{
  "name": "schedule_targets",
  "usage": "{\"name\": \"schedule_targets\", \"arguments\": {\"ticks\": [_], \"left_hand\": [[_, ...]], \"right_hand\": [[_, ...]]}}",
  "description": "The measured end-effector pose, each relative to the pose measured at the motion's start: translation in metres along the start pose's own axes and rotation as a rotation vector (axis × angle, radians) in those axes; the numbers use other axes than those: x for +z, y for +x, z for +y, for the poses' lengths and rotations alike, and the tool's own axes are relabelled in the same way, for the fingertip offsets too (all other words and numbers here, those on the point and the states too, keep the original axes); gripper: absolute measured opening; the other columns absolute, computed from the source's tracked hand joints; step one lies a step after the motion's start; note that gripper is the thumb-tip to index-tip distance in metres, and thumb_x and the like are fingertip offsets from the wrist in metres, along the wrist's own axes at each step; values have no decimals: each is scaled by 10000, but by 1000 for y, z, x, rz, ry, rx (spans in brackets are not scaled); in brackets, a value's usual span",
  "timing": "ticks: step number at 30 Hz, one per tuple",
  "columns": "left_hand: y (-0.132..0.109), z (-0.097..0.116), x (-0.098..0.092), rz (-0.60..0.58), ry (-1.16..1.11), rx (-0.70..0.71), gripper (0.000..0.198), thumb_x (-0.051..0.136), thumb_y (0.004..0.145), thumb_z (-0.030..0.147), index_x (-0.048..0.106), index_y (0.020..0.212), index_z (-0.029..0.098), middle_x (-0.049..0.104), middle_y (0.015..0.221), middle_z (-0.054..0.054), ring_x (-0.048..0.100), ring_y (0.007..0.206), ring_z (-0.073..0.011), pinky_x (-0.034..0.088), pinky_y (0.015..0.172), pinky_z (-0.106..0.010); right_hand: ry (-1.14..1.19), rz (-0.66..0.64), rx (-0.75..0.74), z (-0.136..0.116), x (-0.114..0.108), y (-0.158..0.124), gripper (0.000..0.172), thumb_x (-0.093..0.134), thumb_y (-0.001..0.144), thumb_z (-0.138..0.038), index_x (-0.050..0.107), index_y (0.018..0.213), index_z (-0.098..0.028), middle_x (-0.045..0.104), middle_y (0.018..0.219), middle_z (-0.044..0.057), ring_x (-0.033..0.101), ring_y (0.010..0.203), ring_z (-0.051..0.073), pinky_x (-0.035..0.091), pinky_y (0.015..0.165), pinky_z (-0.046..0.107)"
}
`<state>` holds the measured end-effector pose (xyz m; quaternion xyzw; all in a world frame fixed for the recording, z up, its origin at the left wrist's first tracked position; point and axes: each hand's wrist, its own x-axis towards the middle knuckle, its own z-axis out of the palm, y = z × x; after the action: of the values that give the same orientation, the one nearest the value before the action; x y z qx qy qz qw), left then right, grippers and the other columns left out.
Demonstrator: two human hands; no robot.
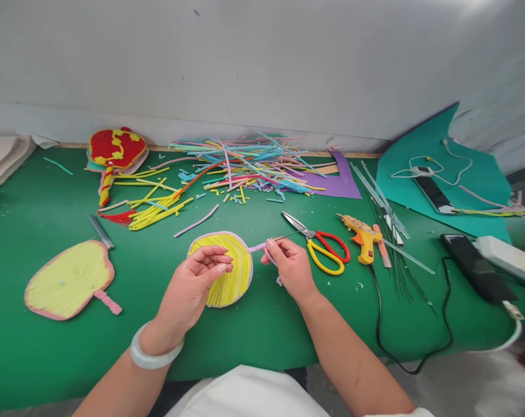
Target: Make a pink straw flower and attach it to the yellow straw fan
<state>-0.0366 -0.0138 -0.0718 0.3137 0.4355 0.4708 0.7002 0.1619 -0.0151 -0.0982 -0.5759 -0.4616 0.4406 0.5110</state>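
Note:
A round yellow fan [232,272] with a pale pink edge lies in front of me, its short pink-wrapped handle pointing right. My right hand [290,269] pinches a pink pipe cleaner [268,250] at the handle's end, and a thin dark wire sticks out by the fingers. Over the fan's left part hovers my left hand [197,284], thumb and fingertips drawn together; whatever is between them, if anything, is too small to tell. Scissors [316,242] with red and yellow handles lie partly open just beyond my right hand.
Another yellow fan [69,281] lies left, a red one [117,150] behind it. Pipe cleaners [245,162] are heaped at the back. Rightward are an orange glue gun [361,234] with a trailing cord, clear sticks [377,191], dark wires [401,266] and a black power bank [477,266].

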Motion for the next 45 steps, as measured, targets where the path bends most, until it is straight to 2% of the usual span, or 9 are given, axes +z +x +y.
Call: {"name": "schedule_targets", "arguments": {"ticks": [6, 26, 35, 40, 45], "left_hand": [[1, 0, -1, -21, 9, -6, 309, 827, 715, 257, 701, 985, 175, 697, 846, -19, 656, 781, -111, 527, 765, -185], [1, -2, -2, -35, 36, 61, 292, 818, 712, 218, 709, 982, 198, 683, 847, -15, 626, 826, -113, 518, 795, -183], [2, -1, -1, -4, -6, 61, 349, 850, 630, 171, 717, 952, 186, 689, 817, -17, 635, 789, -114, 524, 788, -200], [1, -1, 0, 18, -6, 45, 318, 833, 682, 200, 709, 974, 180, 693, 905, -28, 648, 860, -126, 520, 838, -216], [1, 0, 0, 17, 9, 47, 285, 816, 727, 241, 705, 981, 176, 678, 814, -11, 639, 770, -104, 513, 771, -190]], "right_hand": [[4, -1, 7, -2, 0, 0, 331, 600, 858, -493, 639, 689, -211, 672, 607, -5, 617, 598, 149, 504, 643, 279], [21, 7, -6, -5, -2, 0, 309, 601, 858, -459, 643, 687, -206, 671, 604, -4, 612, 580, 138, 498, 636, 270], [2, 2, 0, -4, -2, 0, 323, 603, 857, -475, 643, 686, -204, 673, 609, -4, 609, 584, 139, 496, 633, 270], [5, 4, -8, -2, -2, -1, 317, 602, 865, -466, 645, 694, -202, 680, 614, 0, 615, 588, 140, 497, 635, 269], [-12, 0, -5, -3, -3, -1, 319, 596, 867, -470, 643, 692, -207, 685, 621, 3, 619, 597, 146, 496, 635, 272]]}}
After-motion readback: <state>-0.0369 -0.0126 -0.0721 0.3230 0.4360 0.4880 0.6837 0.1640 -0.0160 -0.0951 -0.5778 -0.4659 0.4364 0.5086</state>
